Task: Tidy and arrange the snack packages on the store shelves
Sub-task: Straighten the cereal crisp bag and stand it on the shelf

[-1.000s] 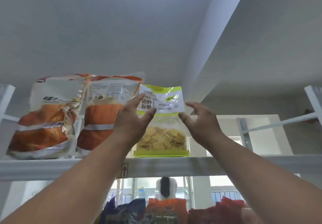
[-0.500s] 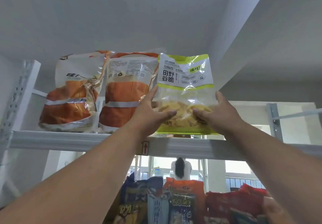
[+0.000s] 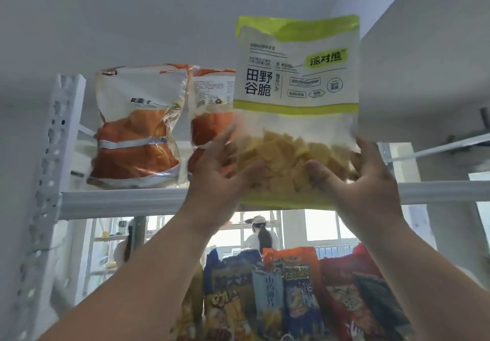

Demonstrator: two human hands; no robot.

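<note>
Green-yellow snack bag (image 3: 297, 89) held upright above the top shelf (image 3: 122, 200) edge.
Left hand (image 3: 214, 179) and right hand (image 3: 363, 181) grip its lower corners, fingers curled round; orange bags (image 3: 135, 128) stand to the left.

Two snack bags (image 3: 138, 128) stand on the top shelf (image 3: 119, 203), left of the hand-held package (image 3: 297, 89); more packets (image 3: 278, 293) below.

A plain white ceiling (image 3: 132, 9) fills the upper view, crossed at the right by a deep white beam (image 3: 424, 49). A white metal shelf rack stands in front: its perforated upright (image 3: 50, 155) at the left, its top shelf's front edge (image 3: 119, 203) running across. Beyond the rack, bright daylight comes through barred windows (image 3: 323, 229), where a person in white (image 3: 261, 237) stands facing away.
</note>
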